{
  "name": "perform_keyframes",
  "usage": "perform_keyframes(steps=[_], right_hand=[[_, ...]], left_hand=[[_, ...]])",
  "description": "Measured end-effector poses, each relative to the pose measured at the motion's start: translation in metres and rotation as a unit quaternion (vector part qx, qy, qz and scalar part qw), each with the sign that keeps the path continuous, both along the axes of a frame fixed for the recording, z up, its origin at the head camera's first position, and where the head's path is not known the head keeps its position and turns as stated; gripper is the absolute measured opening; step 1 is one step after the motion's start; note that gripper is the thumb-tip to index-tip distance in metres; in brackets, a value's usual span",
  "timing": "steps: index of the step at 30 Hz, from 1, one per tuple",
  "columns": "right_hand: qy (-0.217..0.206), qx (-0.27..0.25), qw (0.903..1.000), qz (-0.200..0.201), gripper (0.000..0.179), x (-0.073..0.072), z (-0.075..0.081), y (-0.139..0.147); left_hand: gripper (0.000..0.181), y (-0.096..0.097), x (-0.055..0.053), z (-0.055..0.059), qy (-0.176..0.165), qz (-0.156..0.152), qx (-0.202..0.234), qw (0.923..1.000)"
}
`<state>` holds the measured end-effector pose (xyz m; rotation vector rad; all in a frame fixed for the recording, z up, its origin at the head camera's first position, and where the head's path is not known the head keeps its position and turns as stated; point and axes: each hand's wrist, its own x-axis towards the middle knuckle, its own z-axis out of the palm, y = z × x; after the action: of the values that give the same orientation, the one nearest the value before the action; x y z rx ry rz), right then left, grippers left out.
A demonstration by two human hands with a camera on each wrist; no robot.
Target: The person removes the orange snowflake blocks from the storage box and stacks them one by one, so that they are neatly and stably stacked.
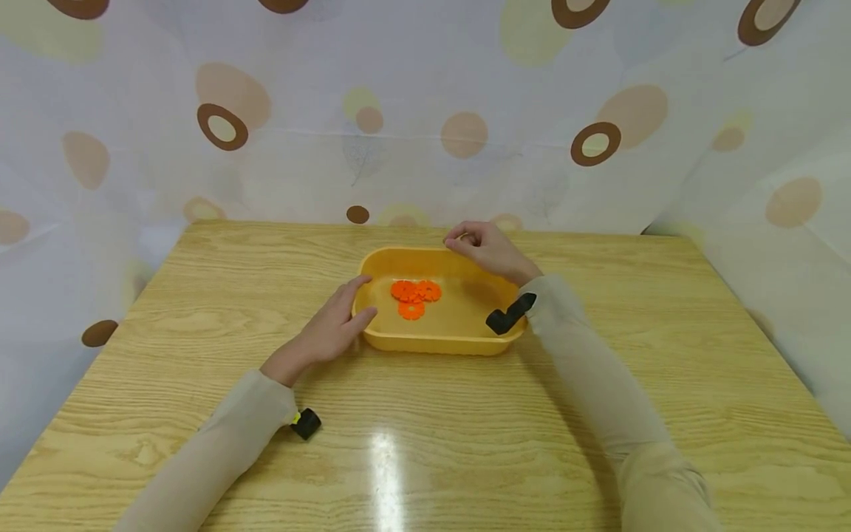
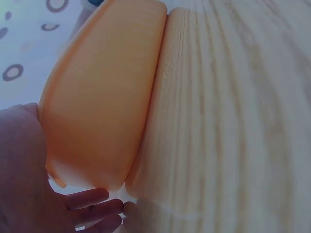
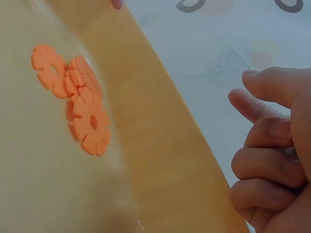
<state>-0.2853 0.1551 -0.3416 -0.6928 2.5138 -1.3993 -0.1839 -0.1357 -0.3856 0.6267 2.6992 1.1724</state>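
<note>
A yellow plastic tray (image 1: 459,345) holds several orange flower-shaped discs with notched edges and centre holes. The discs (image 3: 92,121) lie partly on one another in its left half. My left hand (image 1: 335,321) holds the tray's left end, thumb and index finger over the rim. In the left wrist view, other fingers of the left hand (image 2: 92,208) lie against the tray's outer end. My right hand (image 1: 492,250) is above the far right rim. In the right wrist view, the right hand's (image 3: 277,155) fingers are curled, thumb and index tips apart, with nothing visible between them.
The tray stands on a wood-grain table (image 1: 266,273). Behind it hangs a white cloth (image 1: 412,81) with brown, beige and pale green spots. A small black device (image 1: 508,316) is strapped to the right wrist, and another black device (image 1: 307,423) to the left wrist.
</note>
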Motion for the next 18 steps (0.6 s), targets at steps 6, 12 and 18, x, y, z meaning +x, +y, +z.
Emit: perform_keyframes(steps=[6,12,18], right_hand=[[0.021,0.053,0.9979,0.031,0.028,-0.0043,-0.0051,-0.0013],[0.024,0.090,0.9934,0.067,0.025,-0.0023,-0.0064,-0.0048],[0.016,0.139,0.9849,0.101,0.022,0.0005,-0.0102,-0.0090]], left_hand=[[0.059,-0.0001,-0.0010,-0.0009,0.000,-0.001,-0.002,1.0000],[0.059,-0.0003,-0.0015,-0.0012,0.009,-0.003,0.001,1.0000],[0.059,-0.0002,-0.0014,-0.0012,0.004,-0.003,0.003,1.0000]])
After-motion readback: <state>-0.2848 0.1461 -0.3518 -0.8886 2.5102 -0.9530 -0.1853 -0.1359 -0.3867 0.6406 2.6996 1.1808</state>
